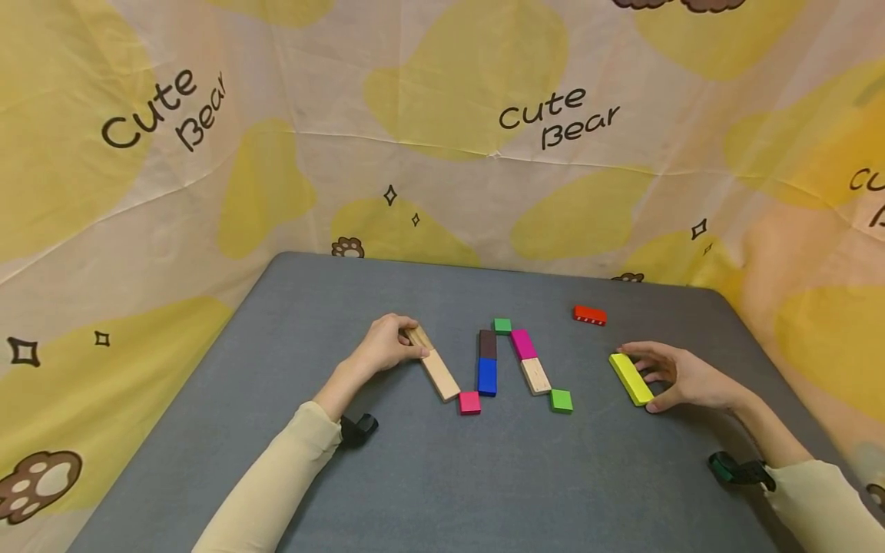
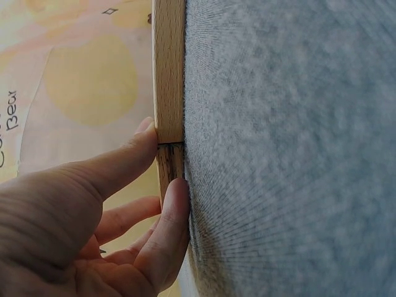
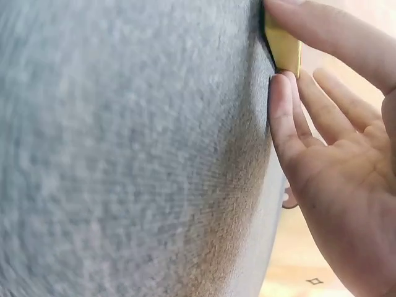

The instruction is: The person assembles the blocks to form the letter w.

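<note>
My left hand (image 1: 387, 342) pinches a brownish wooden block (image 1: 418, 336) at the far end of a slanting line on the grey table. A paler wooden block (image 1: 441, 376) lies end to end with it; in the left wrist view my thumb sits beside the joint. Off to the right, my right hand (image 1: 681, 378) holds a yellow block (image 1: 631, 379) lengthwise, thumb at its near end and fingers at its far end. The yellow block lies close over the table, slanted like the wooden line. A pink block (image 1: 469, 403) sits at the wooden line's near end.
Right of the pink block, a blue block (image 1: 487, 378) and a dark brown block (image 1: 488, 343) form a line. A green block (image 1: 502, 326), a magenta block (image 1: 523, 344), a wooden block (image 1: 535, 377) and another green block (image 1: 561, 402) continue the zigzag. A red block (image 1: 590, 315) lies farther back.
</note>
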Action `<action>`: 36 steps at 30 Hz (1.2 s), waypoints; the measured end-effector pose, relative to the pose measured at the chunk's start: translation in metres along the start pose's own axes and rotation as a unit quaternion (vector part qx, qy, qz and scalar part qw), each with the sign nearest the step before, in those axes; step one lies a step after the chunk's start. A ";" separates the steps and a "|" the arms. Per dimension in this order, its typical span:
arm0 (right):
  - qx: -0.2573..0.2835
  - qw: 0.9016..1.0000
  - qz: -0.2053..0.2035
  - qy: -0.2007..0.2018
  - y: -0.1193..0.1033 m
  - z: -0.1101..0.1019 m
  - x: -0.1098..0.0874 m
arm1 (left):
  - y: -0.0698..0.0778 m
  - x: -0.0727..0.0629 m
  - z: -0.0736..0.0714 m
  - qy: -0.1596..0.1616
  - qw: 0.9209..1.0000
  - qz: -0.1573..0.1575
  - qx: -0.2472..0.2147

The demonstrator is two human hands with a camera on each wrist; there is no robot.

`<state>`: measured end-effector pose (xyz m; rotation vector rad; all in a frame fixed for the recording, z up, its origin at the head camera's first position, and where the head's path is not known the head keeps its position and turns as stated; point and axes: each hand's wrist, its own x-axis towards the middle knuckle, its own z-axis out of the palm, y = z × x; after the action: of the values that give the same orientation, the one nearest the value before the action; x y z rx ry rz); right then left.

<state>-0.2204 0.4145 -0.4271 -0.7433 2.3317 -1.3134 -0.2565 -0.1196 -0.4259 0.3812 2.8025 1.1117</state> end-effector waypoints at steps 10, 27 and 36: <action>-0.058 0.995 0.025 0.079 -0.022 0.016 0.014 | -0.002 -0.002 -0.002 0.003 1.000 -0.003 -0.001; -0.080 0.980 0.070 0.166 -0.058 0.069 0.036 | -0.001 -0.001 -0.001 0.000 1.000 0.008 0.001; -0.070 0.984 0.071 0.146 -0.050 0.077 0.040 | -0.001 -0.001 -0.002 -0.002 1.000 0.007 -0.001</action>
<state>-0.1969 0.3172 -0.4251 -0.4367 2.6751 -1.2794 -0.2563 -0.1220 -0.4256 0.4028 2.7994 1.1165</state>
